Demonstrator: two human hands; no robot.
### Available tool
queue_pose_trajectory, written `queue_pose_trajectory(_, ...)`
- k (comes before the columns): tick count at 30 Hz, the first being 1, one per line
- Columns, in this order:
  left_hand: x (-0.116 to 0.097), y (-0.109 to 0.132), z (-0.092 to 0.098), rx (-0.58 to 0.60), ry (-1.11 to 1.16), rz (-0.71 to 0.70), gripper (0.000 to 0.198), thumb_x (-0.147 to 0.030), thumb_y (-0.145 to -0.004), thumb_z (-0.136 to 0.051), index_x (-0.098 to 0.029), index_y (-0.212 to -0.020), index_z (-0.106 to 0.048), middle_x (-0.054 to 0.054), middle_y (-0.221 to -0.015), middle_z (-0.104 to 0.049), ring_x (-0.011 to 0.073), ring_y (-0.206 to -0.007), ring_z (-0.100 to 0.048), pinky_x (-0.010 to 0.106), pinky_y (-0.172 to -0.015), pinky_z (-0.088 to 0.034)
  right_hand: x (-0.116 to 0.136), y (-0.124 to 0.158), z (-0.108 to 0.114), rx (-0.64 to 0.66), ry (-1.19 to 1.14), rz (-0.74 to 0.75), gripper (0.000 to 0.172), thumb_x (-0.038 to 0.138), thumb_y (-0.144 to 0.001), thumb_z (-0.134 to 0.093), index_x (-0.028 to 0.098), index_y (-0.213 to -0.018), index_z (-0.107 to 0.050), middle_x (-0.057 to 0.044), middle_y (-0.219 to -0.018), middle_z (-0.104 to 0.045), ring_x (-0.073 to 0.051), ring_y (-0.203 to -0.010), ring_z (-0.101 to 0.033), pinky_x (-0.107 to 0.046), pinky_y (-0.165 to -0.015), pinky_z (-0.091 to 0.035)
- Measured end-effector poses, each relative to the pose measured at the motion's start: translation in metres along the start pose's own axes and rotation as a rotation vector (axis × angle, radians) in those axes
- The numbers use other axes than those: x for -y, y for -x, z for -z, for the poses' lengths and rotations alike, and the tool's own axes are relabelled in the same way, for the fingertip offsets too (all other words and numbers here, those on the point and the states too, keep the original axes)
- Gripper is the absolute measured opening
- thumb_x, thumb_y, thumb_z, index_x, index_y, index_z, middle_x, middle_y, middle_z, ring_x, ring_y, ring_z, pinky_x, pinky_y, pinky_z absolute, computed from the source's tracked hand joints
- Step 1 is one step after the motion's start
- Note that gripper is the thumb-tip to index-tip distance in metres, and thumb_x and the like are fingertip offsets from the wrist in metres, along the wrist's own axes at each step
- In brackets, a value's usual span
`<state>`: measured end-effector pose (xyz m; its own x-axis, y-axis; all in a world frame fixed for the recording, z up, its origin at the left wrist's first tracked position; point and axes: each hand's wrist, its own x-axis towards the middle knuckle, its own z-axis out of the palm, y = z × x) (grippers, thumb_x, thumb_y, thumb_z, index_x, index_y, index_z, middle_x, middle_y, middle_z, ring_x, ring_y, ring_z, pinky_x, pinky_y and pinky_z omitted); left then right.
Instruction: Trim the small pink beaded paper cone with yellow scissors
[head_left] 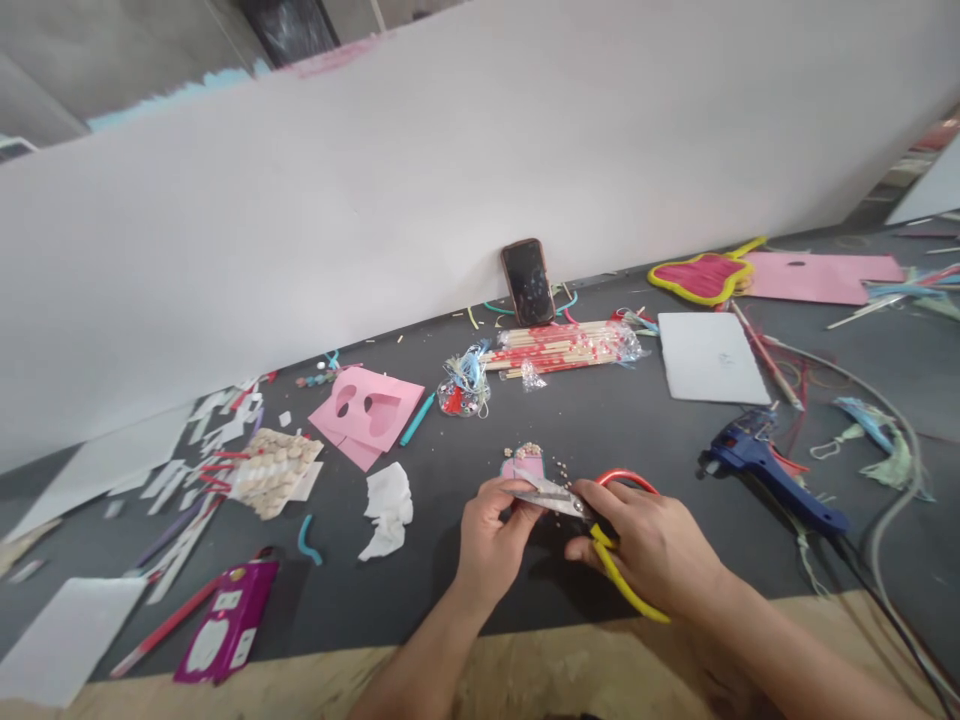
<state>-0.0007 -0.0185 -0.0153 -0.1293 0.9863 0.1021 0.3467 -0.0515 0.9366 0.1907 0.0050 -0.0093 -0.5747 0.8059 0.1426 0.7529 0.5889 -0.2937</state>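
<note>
Head view: the right hand (654, 535) grips the scissors (579, 506), blades (551, 496) pointing left to the left hand (491, 530) (fingers bent, grip cannot be told); the pink piece (526, 466) lies just beyond the blades

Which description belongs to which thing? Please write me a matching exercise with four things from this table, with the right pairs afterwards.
1. Phone
2. Scissors
3. Glue gun
4. Crumpled paper

A. held in the right grip
B. white, left of the left grip
C. propped up near the white panel
D. blue, right of the right grip

Pairs: 1-C; 2-A; 3-D; 4-B
</note>
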Motion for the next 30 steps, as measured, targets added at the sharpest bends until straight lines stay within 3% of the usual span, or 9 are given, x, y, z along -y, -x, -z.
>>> queue_pose_trajectory(4,-0.0024,-0.0004,0.0008,-0.004,0.001,-0.045,0.018,-0.027,-0.081,-0.062,-0.016,-0.069,-0.069,0.006,-0.076,-0.068,0.0199,-0.079,-0.062,0.029,-0.075,-0.048,0.0007,0.0001,0.0027,-0.006,0.028,0.015,0.065,0.072,-0.076,-0.046,0.02,-0.114,-0.055,-0.008,-0.084,-0.066,-0.022,-0.07,-0.063,-0.028,-0.055,-0.039)
queue_pose_trajectory(10,-0.0081,-0.0008,0.0041,0.092,0.009,-0.042,0.028,-0.029,-0.085,-0.054,-0.016,-0.063,-0.066,0.005,-0.069,-0.066,0.0184,-0.073,-0.062,0.026,-0.07,-0.046,0.0009,-0.0001,0.007,-0.022,-0.005,0.03,0.07,0.075,-0.07,-0.051,0.021,-0.115,-0.055,-0.01,-0.089,-0.064,-0.024,-0.082,-0.06,-0.029,-0.059,-0.042)
queue_pose_trajectory(18,-0.004,-0.0014,0.0059,0.079,-0.064,-0.094,0.023,-0.029,-0.085,-0.057,-0.017,-0.068,-0.067,0.004,-0.07,-0.067,0.0185,-0.075,-0.062,0.027,-0.073,-0.045,-0.0013,0.0007,0.0001,-0.023,-0.012,0.039,0.058,0.065,-0.083,-0.042,0.019,-0.115,-0.055,-0.007,-0.082,-0.066,-0.02,-0.069,-0.061,-0.027,-0.054,-0.04)
queue_pose_trajectory(30,-0.0063,-0.0001,0.004,0.132,0.01,0.001,0.026,-0.027,-0.085,-0.057,-0.017,-0.064,-0.067,0.003,-0.067,-0.067,0.0177,-0.074,-0.061,0.025,-0.072,-0.044,-0.0004,0.0052,0.0012,0.076,-0.026,0.027,0.047,0.054,-0.093,-0.031,0.018,-0.112,-0.055,-0.005,-0.073,-0.067,-0.022,-0.062,-0.063,-0.03,-0.051,-0.037)
